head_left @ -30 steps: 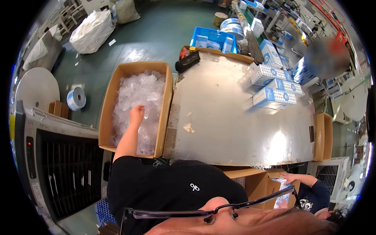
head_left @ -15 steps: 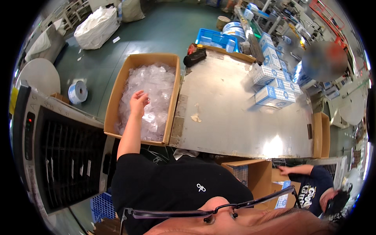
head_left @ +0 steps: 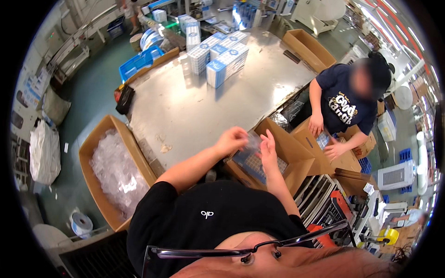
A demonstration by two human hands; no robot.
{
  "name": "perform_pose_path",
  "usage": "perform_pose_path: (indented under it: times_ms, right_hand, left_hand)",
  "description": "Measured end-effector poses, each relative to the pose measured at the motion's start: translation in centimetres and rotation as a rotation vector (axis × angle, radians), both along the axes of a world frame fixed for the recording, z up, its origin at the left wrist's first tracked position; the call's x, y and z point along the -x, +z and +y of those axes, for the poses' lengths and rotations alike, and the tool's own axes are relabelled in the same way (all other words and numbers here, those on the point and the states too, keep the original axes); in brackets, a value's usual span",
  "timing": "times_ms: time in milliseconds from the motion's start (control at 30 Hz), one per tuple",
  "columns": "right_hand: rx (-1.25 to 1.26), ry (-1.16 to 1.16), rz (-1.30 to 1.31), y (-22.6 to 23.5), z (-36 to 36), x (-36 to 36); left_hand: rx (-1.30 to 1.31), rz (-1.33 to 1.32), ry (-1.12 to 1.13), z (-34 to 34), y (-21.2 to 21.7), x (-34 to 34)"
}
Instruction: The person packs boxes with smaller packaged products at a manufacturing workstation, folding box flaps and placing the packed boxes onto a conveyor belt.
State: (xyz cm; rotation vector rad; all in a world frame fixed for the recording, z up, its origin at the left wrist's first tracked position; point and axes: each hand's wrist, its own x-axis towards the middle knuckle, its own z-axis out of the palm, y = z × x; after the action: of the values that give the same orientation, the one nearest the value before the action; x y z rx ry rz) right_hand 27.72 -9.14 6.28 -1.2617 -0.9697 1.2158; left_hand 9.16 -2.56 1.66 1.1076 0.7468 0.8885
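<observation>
My left hand [head_left: 232,139] pinches a small clear plastic bag [head_left: 252,140] at its left edge. My right hand [head_left: 268,149] is pressed against the bag's right edge with its fingers stretched upward. Both hands hover over an open cardboard box [head_left: 296,155] at the table's near edge. Flat blue-and-white packs [head_left: 252,163] lie inside it. To my left, on the floor, stands a large carton [head_left: 95,143] filled with clear plastic bags [head_left: 116,173].
A steel table [head_left: 185,106] carries stacked blue-and-white cartons [head_left: 218,58] at its far side. A co-worker in a dark blue shirt [head_left: 345,106] handles another cardboard box [head_left: 345,160] at the right. A tape roll [head_left: 81,223] and a white sack [head_left: 44,150] lie on the floor to the left.
My left hand left the carton of bags and swung right with a clear bag. My view turned right, and my right hand came up to meet the bag over the open box.
</observation>
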Motion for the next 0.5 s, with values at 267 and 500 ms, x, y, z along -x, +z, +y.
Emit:
perform_pose_path:
  times_ms: [267, 500]
  right_hand:
    - [0.253, -0.002, -0.728, -11.3, -5.5, -8.7]
    - [0.240, -0.063, -0.534, -12.4, -4.3, -4.8]
  left_hand:
    - [-0.587, 0.541, -0.356, 1.2, 1.3, -5.2]
    - [-0.839, 0.708, 0.385, 24.1, -1.6, 7.8]
